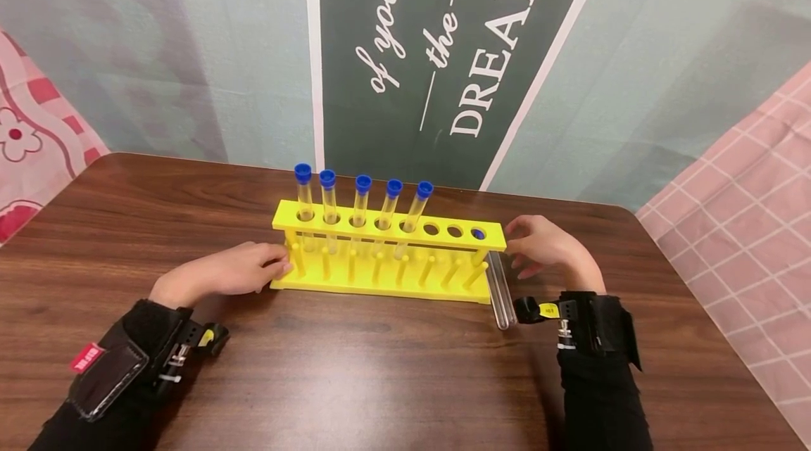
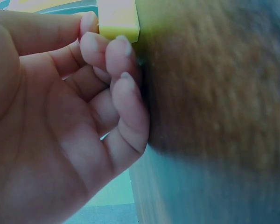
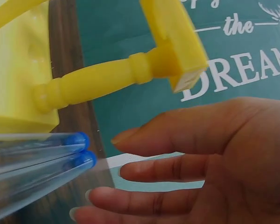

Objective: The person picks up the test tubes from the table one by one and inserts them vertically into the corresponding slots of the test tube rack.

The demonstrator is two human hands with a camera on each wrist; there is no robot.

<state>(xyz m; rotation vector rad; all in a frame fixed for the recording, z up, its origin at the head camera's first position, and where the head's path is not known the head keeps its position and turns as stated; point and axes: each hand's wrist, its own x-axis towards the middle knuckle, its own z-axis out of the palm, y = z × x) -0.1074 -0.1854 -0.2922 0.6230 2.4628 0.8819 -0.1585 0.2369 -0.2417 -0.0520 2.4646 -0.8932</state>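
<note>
A yellow test tube rack [image 1: 380, 289] stands on the table, with several clear, blue-capped test tubes [image 1: 362, 187] upright or leaning in its left holes. My left hand [image 1: 237, 269] is at the rack's left end; in the left wrist view its thumb and curled fingers hold the yellow base corner [image 2: 119, 28]. Beside the rack's right end, two more test tubes [image 1: 502, 296] lie side by side on the table, their blue caps [image 3: 86, 158] pointing away from me. Near those caps my right hand [image 1: 548, 247] hovers, fingers loosely extended, holding nothing.
The brown wooden table [image 1: 355, 366] extends around the rack. Behind it hangs a green-grey cloth [image 1: 405, 120] with white lettering. Pink patterned cloth [image 1: 747, 226] borders the right side, and another pink cloth [image 1: 38, 134] the left.
</note>
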